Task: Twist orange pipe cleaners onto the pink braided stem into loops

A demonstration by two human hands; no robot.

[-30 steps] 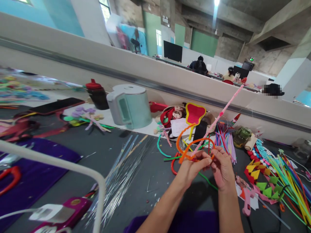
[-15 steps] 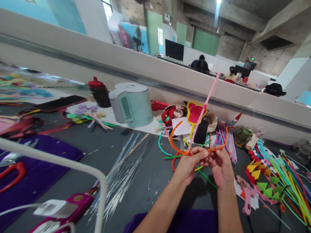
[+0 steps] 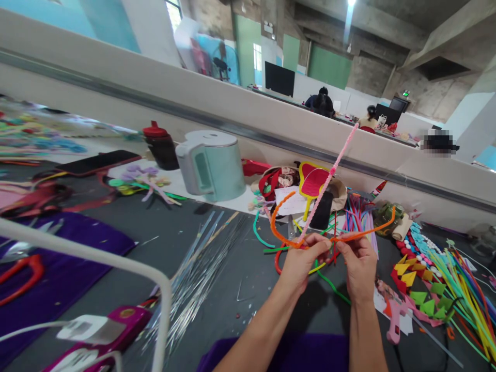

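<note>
An orange pipe cleaner (image 3: 279, 235) runs between both hands, its left part curved upward and its right end sticking out past my fingers. My left hand (image 3: 306, 256) pinches it near the middle, with a twisted pink pipe cleaner (image 3: 323, 188) rising at a slant from the same grip. My right hand (image 3: 358, 258) is closed on the orange piece just to the right, fingertips a small gap from the left ones. Below and behind the hands lie green pipe cleaners (image 3: 335, 290) and a teal one (image 3: 259, 232). The fingers hide the joint between pink and orange.
A pale green kettle (image 3: 225, 168) and a dark bottle with a red lid (image 3: 160, 150) stand behind. Metal wires (image 3: 201, 279) lie left, red-handled scissors (image 3: 29, 279) further left. A pink glue gun (image 3: 395, 320) and colourful pipe cleaners (image 3: 470, 294) lie right. A white bar (image 3: 116, 261) crosses the lower left.
My right hand has shifted slightly right, away from the left. The orange pipe cleaner's right end has swung outward and now stretches further right. The left hand holds nearly the same place.
</note>
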